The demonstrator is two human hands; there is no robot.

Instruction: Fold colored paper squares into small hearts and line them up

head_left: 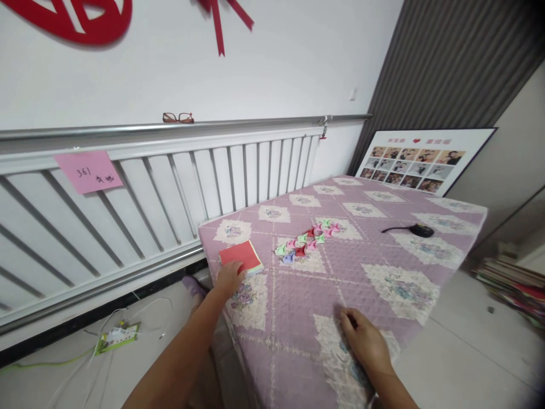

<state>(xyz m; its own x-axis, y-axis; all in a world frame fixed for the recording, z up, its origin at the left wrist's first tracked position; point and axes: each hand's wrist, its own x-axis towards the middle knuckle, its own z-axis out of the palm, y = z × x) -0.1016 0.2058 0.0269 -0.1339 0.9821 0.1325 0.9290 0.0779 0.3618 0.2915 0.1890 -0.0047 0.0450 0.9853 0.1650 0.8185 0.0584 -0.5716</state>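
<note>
My left hand (230, 278) is at the near edge of a stack of square coloured paper (242, 255), red on top with paler sheets showing at the side. Its fingers are bent and closed at the edge of the red sheet. To the right of the stack lie several small folded paper pieces (301, 250) in green, pink, red and blue, grouped in rows. My right hand (366, 339) rests on the tablecloth nearer to me, its fingers curled in and the thumb close to the index finger. I see nothing held in it.
A purple patterned cloth (298, 318) covers the table. On it, farther right, lies a black object with a cord (421, 230). A white radiator (238, 170) runs behind, with glasses (177, 117) on the pipe. A photo board (419, 159) leans at the back; a power strip (118, 337) lies on the floor.
</note>
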